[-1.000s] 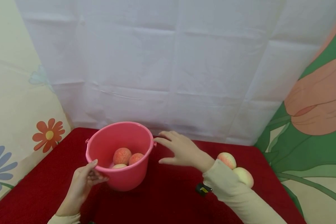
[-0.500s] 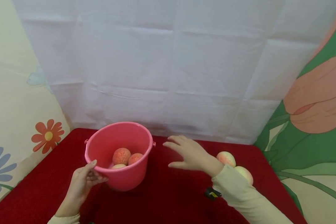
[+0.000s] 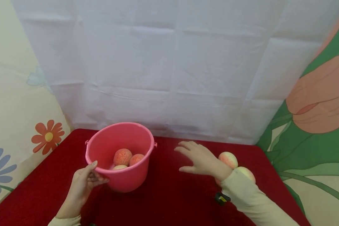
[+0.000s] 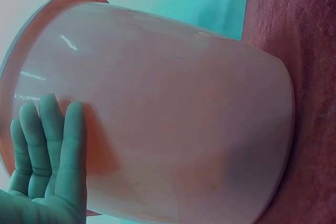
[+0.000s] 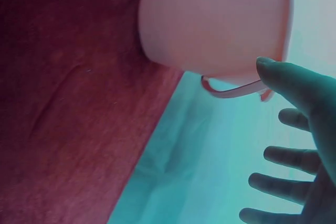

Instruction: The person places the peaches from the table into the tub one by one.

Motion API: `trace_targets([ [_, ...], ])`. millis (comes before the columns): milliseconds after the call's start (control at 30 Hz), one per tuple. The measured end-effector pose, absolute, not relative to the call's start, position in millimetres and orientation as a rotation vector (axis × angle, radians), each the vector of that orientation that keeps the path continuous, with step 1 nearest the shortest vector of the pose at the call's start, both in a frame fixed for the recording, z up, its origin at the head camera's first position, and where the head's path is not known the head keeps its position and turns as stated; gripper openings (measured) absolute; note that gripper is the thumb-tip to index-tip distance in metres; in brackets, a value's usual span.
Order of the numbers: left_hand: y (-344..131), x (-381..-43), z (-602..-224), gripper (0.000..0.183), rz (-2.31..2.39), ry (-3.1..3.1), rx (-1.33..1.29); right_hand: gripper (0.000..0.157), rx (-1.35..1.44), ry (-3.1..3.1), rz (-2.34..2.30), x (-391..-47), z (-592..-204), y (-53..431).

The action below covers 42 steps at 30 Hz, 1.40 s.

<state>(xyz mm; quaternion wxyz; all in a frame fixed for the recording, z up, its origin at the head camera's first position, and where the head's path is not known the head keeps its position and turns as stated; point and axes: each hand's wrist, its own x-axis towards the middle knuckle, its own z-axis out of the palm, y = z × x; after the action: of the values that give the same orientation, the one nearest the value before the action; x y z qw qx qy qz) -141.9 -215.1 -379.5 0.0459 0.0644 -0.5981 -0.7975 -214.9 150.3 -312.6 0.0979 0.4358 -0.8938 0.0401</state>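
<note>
A pink bucket (image 3: pixel 127 182) stands on the red cloth, left of centre in the head view. Three peaches (image 3: pixel 122 156) lie inside it, two reddish and one pale. My left hand (image 3: pixel 81 185) holds the near-left rim, thumb over the edge and fingers against the outer wall. The left wrist view shows those fingers (image 4: pixel 74 150) straight along the bucket's side. Away to the right of the bucket, my right hand (image 3: pixel 201 159) hovers with fingers spread and nothing in it. Beside its wrist lie more peaches (image 3: pixel 228 159), partly covered by the sleeve.
Red cloth (image 3: pixel 169 201) covers the table. A white sheet (image 3: pixel 169 69) hangs behind it, with flower-printed panels (image 3: pixel 322 103) at both sides. The bucket's handle (image 5: pixel 231 93) hangs at its far side in the right wrist view.
My right hand has moved from beside the bucket's right rim toward the peaches on the right. The left hand and the bucket have stayed in place.
</note>
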Motion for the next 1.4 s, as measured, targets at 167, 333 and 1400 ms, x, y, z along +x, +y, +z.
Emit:
trace_targets([
  [167, -214.7, -141.9, -379.6, 0.047, -2.432, -1.819, 0.200, 0.062, 1.282, -2.652, 0.115, -217.5, -321.1, 158.9],
  [333, -214.4, -141.8, -378.7, 0.047, -2.429, -1.817, 0.188, 0.061, 1.259, -2.706, 0.085, -220.0, -331.4, 169.4],
  [1400, -215.5, -140.2, -383.6, 0.047, -2.467, -1.739, 0.045, 0.072, 0.894, -3.030, -0.127, -206.7, -378.0, 245.1],
])
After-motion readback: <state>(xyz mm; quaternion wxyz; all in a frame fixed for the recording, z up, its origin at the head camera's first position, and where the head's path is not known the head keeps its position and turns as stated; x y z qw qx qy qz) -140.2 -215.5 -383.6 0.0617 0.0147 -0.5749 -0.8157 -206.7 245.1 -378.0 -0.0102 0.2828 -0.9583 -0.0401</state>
